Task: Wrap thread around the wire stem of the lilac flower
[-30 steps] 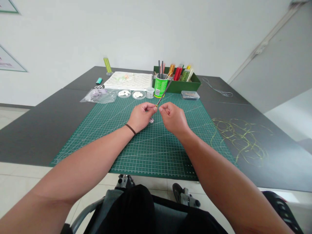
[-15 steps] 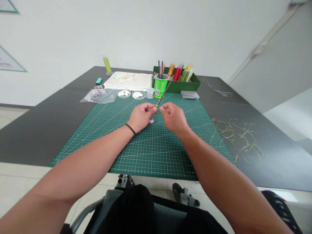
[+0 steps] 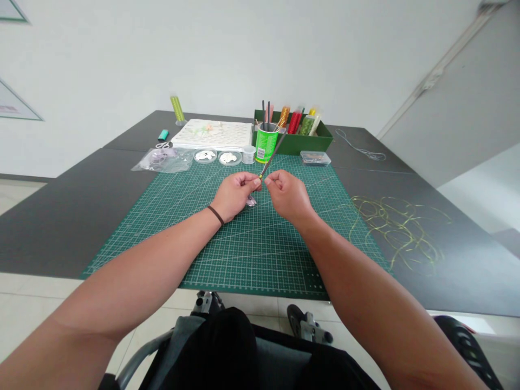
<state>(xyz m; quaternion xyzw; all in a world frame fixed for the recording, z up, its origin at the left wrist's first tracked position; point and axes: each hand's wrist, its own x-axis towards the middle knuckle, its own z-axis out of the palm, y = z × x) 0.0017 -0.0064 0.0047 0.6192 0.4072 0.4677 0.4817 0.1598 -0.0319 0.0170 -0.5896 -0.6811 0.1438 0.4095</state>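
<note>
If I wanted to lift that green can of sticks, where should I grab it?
Probably around the middle of the green can, from the near side: it stands upright with a round wall, dark sticks poke out above it, and the dark green box behind and small tub at left crowd those sides.

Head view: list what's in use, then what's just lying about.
Likely in use:
thin dark stick, in the left hand
green gridded cutting mat, beneath that hand and the right hand

Likely lying about:
small teal oblong object
white-handled scissors
loosely looped pale cord
</note>
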